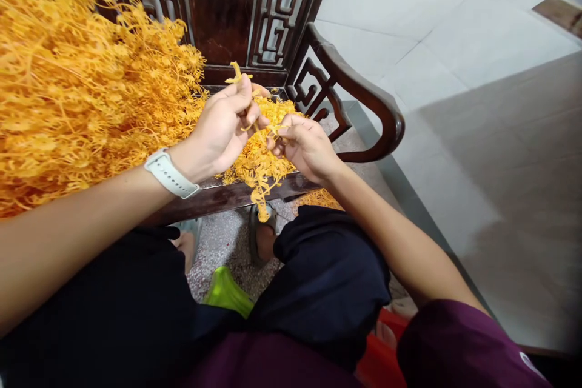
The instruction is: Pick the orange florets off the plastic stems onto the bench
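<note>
Between thumb and fingers, my left hand (230, 118) pinches a yellow plastic sprig (237, 74) whose branched tip sticks up above the thumb. Close beside it, my right hand (307, 142) is closed on another yellow branched plastic piece (274, 129). Whether the two pieces are joined is hidden by the fingers. Under both hands lies a small heap of yellow plastic sprigs (268, 160) on the dark wooden bench (213, 197), with a strand hanging over its front edge. To the left of my left hand rises a far larger pile of yellow-orange sprigs (91, 85).
The bench has a carved backrest (222, 6) and a curved armrest (377, 109) close to my right hand. Beyond it stands a tiled wall (454, 73). Below are a bright green plastic object (227, 294), more yellow pieces (321, 197) and a red object (379, 361).
</note>
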The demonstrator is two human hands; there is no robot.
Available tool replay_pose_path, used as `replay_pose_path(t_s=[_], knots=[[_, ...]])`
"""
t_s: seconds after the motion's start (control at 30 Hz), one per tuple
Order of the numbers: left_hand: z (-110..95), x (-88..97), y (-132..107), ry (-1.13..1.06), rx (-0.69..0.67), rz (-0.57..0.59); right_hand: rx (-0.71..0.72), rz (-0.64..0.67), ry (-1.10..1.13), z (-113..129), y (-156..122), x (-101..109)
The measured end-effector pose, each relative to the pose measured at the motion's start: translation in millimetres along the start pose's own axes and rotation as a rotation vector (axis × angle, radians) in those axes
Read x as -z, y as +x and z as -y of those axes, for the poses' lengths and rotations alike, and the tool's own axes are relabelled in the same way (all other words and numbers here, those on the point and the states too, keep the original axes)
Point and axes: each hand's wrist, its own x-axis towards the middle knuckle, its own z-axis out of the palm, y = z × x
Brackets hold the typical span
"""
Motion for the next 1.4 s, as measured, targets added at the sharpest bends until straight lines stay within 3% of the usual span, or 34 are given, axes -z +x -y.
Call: replay_pose_path(t_s=[0.27, 0.4, 0.57, 0.67, 0.77, 0.93, 1.1, 1.2, 1.3, 1.4], knots=[[-6, -6.7, -5, 0.026, -0.033, -0.025, 0.066, -0.105, -0.113, 2, 4, -11], [-10, -6.9, -8, -0.002, 0.017, 0.046, 0.161, 0.004, -0.183, 2, 1, -13], [-18, -8.3, -12, 0.059, 0.102, 0.189, 0.142, 0.187, -0.214, 3, -4, -14], [-19, -11.1, -14, 0.218, 0.044, 0.256, 0.228, 0.27, -0.423, 7, -6, -11], [-17, -14.1, -15, 0.445, -0.107, 0.328, 0.269, 0.299, -0.599, 8, -7, -9], [-10, -16.8, -23, 0.818, -0.434, 0.34, 0.228, 0.134, -0.653, 9, -9, -16], [-3, -13.0, -31, 1.068, -0.571, 0.293, 0.189, 0.031, -0.698, 8, -8, -23], [-5, -5.3, -32, 1.177, -0.613, 0.34, 0.18, -0.123, -0.74, 3, -1, -4], [-14, 4.9, -32, 1.216, -0.682, 0.3, 0.06, -0.298, -0.678, -1, 3, 26], [-23, 13.5, -29, 1.138, -0.668, 0.183, -0.025, -0.276, -0.779, -3, 0, 53]])
